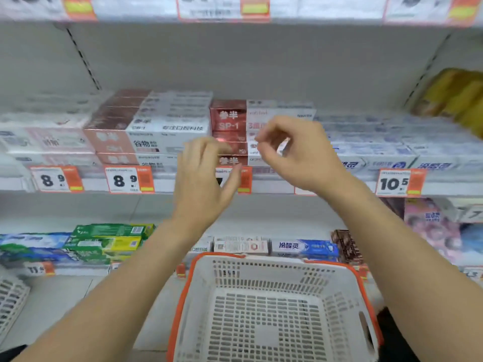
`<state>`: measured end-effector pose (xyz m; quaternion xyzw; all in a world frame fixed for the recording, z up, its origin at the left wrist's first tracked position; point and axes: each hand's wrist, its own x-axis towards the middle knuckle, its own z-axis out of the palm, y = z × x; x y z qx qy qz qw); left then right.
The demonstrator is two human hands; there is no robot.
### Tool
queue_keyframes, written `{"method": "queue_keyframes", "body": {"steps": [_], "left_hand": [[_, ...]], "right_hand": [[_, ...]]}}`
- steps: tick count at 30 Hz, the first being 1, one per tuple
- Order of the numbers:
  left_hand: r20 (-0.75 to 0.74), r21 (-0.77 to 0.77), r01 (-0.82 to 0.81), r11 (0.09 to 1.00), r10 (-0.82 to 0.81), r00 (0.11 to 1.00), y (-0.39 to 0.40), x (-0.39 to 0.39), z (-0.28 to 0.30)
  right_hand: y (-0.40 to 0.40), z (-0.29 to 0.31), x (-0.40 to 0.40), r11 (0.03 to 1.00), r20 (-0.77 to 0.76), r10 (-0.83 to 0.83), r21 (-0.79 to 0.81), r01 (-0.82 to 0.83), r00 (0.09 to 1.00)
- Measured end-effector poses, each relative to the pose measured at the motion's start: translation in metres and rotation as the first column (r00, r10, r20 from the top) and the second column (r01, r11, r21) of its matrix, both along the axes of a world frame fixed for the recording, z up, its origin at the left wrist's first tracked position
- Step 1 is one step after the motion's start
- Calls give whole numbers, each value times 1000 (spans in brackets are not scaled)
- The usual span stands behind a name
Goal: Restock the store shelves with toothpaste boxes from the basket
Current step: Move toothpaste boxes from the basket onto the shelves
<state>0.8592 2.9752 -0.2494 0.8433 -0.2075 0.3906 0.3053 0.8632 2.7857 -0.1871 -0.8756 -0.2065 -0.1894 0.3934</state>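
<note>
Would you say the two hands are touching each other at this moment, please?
Apart. The head view shows the left hand and right hand raised before the red toothpaste boxes, with boxes and a price tag visible in the gap between them.

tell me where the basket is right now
In the head view, the basket sits bottom centre, below both forearms, in front of the lowest shelf.

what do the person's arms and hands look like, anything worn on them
Both forearms are bare as far as the frame shows, with no sleeve reaching them. The left hand and right hand wear no gloves, and no ring, watch or bracelet shows on the fingers or wrists. Dark fabric sits at the bottom corners of the frame, but whether it is clothing cannot be told.
</note>
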Motion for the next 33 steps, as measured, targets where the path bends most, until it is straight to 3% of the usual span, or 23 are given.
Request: {"method": "queue_keyframes", "body": {"steps": [2,3,6,8,13,17,20,33], "left_hand": [[28,141,-100,985,97,995,14,27,23],[-12,214,-134,967,140,990,22,41,30],[-171,369,-162,915,238,956,43,71,32],[-219,415,-146,898,255,942,50,80,25],[-178,453,-142,880,246,953,56,83,13],[-131,462,-176,869,263,956,54,85,10],[-122,456,-188,870,271,955,53,84,9],[-146,494,-167,854,270,952,51,81,11]], "right_hand": [[-5,18,38,990,147,-98,-86,111,984],[-8,24,60,969,149,-138,-183,164,979],[-11,31,111,807,-54,-243,-565,171,968],[-7,29,131,732,-180,-316,-671,119,931],[-16,32,129,797,-237,-265,-600,74,935],[-29,39,102,793,-145,-176,-608,53,974],[-29,31,85,761,-164,-111,-649,-22,980],[-33,17,76,808,-180,-68,-587,-52,981]]}}
